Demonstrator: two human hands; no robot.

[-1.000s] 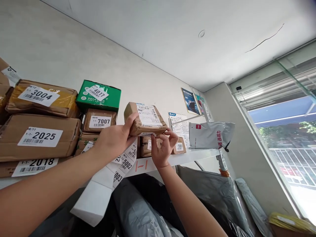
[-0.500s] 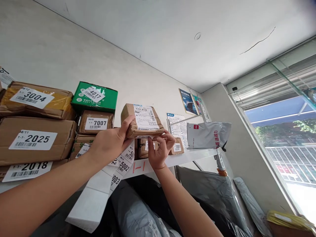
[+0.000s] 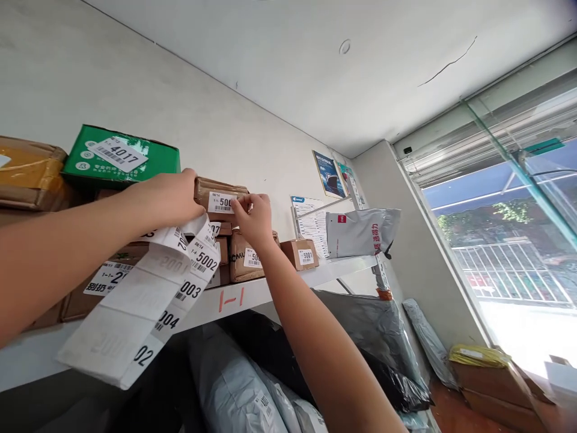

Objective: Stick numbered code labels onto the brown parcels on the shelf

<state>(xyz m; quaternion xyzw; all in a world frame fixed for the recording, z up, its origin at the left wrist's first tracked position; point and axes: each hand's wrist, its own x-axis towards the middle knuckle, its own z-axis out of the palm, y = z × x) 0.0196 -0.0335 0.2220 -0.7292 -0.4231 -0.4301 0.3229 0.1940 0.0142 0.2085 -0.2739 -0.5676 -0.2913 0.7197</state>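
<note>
A small brown cardboard box (image 3: 205, 191) rests on the stack on the shelf, its white number label (image 3: 220, 202) facing me. My left hand (image 3: 178, 195) is closed at the box's left end, its fingertips mostly hidden. From under it hangs a long folded strip of number labels (image 3: 130, 300), printed 5002 and similar. My right hand (image 3: 256, 219) is closed at the box's right end, thumb over the label's right edge, covering the last digit. Just left, partly behind my left hand, sits a green box (image 3: 153, 157) labelled 4017.
The white shelf (image 3: 297, 278) bears more cartons, a box labelled 5001 (image 3: 295, 255) and a grey mailing bag (image 3: 360, 231). Bulky grey and black parcels (image 3: 234, 373) fill the space below. Flattened cardboard (image 3: 496, 385) leans near the bright doorway at right.
The box has moved from in front of the shelf back and left onto the stack. Its numbered label now faces me. The view has shifted right, and more of the label strip shows.
</note>
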